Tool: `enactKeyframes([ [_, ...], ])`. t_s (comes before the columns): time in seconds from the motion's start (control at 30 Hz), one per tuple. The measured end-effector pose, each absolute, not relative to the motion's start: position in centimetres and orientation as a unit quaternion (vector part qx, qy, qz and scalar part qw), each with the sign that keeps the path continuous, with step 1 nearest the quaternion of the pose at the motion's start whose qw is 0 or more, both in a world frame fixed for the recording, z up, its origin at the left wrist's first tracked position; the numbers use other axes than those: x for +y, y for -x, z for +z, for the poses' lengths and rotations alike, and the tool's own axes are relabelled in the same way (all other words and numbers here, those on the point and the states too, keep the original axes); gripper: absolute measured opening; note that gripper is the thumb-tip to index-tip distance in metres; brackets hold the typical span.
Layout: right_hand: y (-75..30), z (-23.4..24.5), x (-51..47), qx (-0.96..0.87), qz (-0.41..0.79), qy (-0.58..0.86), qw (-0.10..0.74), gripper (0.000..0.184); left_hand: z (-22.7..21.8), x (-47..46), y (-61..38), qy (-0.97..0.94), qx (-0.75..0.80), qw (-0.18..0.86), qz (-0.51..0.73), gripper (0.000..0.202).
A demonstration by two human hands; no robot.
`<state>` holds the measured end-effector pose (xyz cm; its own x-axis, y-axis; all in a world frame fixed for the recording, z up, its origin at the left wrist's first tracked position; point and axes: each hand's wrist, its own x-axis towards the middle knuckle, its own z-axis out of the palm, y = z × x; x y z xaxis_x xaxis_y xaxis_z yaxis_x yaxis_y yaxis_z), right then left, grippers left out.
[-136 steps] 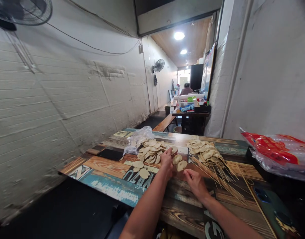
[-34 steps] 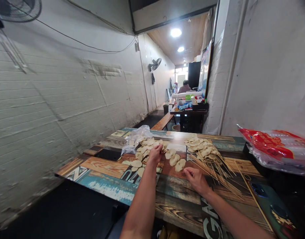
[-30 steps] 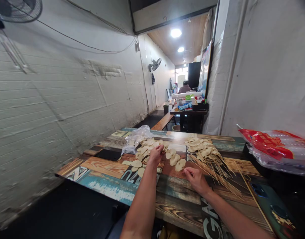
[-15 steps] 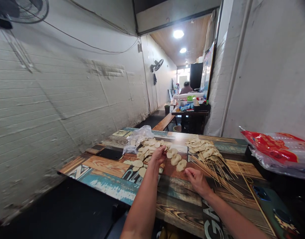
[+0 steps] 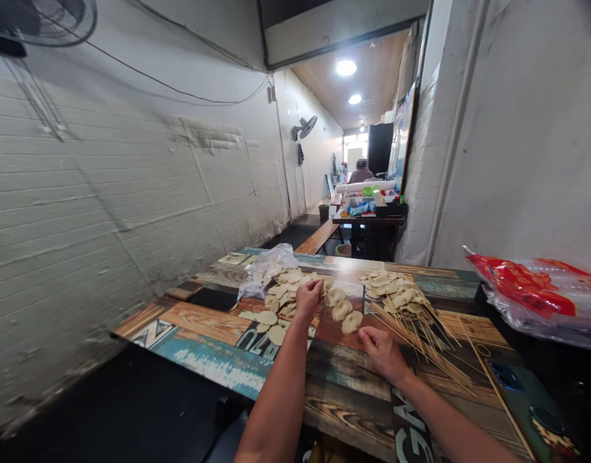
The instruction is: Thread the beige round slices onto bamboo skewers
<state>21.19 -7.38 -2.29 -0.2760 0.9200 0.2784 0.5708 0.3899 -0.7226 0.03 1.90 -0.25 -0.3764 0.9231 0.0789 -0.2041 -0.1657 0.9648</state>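
The left hand [image 5: 309,298] and right hand [image 5: 382,352], fingers pinched narrow, hold opposite ends of a row of slices [image 5: 342,311].

Near fan [image 5: 42,22], upper left | far fan [image 5: 307,127] on left wall [image 5: 116,161] | ceiling lights [image 5: 346,68] lit | person [image 5: 361,174] far back | bench [image 5: 318,238] beside cluttered back table [image 5: 370,220] | bin [image 5: 323,212] near bench | red bag [image 5: 531,283], right | phone [image 5: 524,392], near right corner

This looks like a small eatery, with food slices [image 5: 395,287] and thin skewers [image 5: 442,366] on a plank-patterned table [image 5: 203,321], a wooden bench [image 5: 318,238], a cluttered farther table [image 5: 367,220] and a wall fan [image 5: 307,127].
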Motion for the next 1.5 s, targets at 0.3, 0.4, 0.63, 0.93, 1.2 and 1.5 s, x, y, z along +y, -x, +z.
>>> enactKeyframes([
  [0.3,-21.2,-2.5,-7.4,-0.756,0.248,0.489,0.357,0.043,0.2,1.3,-0.2,-0.394,0.482,0.435,0.651,0.022],
  [0.4,-21.1,-2.6,-7.4,-0.749,0.253,0.487,0.371,0.044,0.6,1.0,-0.4,-0.348,0.436,0.505,0.658,0.022],
  [0.63,-21.0,-2.3,-7.4,-0.739,0.258,0.481,0.395,0.045,1.3,0.8,-0.5,-0.224,0.366,0.614,0.663,0.026],
  [0.93,-20.7,-2.2,-7.6,-0.736,0.27,0.478,0.396,0.047,1.4,0.3,-1.9,-0.18,0.273,0.718,0.614,0.019],
  [1.2,-20.5,-2.0,-7.8,-0.746,0.269,0.472,0.385,0.043,0.2,1.0,-2.8,-0.167,0.33,0.658,0.656,0.014],
  [1.5,-20.4,-1.9,-7.9,-0.736,0.219,0.516,0.38,0.035,1.0,0.5,-2.1,-0.169,0.339,0.637,0.672,0.02],
])
